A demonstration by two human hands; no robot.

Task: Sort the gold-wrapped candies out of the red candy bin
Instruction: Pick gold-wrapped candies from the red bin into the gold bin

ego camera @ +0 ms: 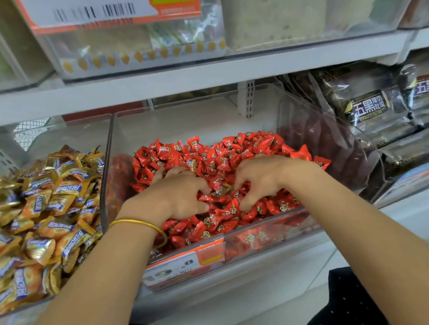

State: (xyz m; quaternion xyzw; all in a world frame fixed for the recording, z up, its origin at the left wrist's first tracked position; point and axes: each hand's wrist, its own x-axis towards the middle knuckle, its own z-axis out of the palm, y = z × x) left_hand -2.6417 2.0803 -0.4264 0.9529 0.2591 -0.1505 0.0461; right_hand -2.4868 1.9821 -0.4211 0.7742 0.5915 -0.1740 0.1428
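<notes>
The clear red candy bin [264, 231] is heaped with red-wrapped candies [222, 149]. Both my hands are in the pile. My left hand [179, 194], with a gold bangle on its wrist, has its fingers curled down among the red candies. My right hand [262, 176] is bent the same way, and its fingertips are buried. One gold-wrapped candy [193, 165] pokes up just beyond my left fingers. Another gold-wrapped candy [221, 189] lies between the two hands, close to my right fingertips. I cannot see whether either hand holds a candy.
To the left stands a clear bin of gold-and-blue wrapped candies [39, 215]. Dark packaged snacks [372, 108] fill the bin on the right. A shelf [202, 79] with more clear bins runs overhead. A price label [184, 261] is fixed to the red bin's front wall.
</notes>
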